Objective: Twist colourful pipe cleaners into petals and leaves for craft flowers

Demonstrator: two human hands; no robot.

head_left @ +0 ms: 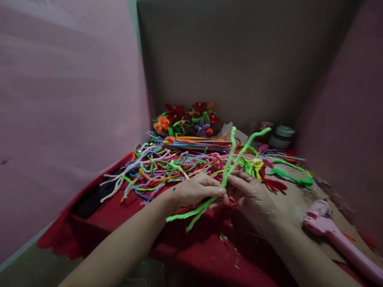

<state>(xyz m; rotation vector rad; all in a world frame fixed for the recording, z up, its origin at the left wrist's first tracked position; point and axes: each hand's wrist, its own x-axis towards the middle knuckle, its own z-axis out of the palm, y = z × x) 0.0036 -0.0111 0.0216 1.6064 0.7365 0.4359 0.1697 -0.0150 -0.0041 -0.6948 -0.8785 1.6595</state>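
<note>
My left hand (pixel 196 190) and my right hand (pixel 253 195) meet over a red cloth (pixel 185 251), both pinched on light green pipe cleaners (pixel 231 159). Two green strands rise from my fingers toward the back and two ends trail down to the front left. Something small and red shows between my hands, too hidden to name. Behind my hands lies a tangle of loose pipe cleaners (pixel 161 165) in several colours.
A cluster of finished pipe-cleaner flowers (pixel 187 119) stands at the back by a cardboard wall (pixel 239 59). A straight bundle of pipe cleaners (pixel 197 142) lies before it. A small white jar (pixel 281 136) sits back right. A pink tool (pixel 338 235) lies at the right.
</note>
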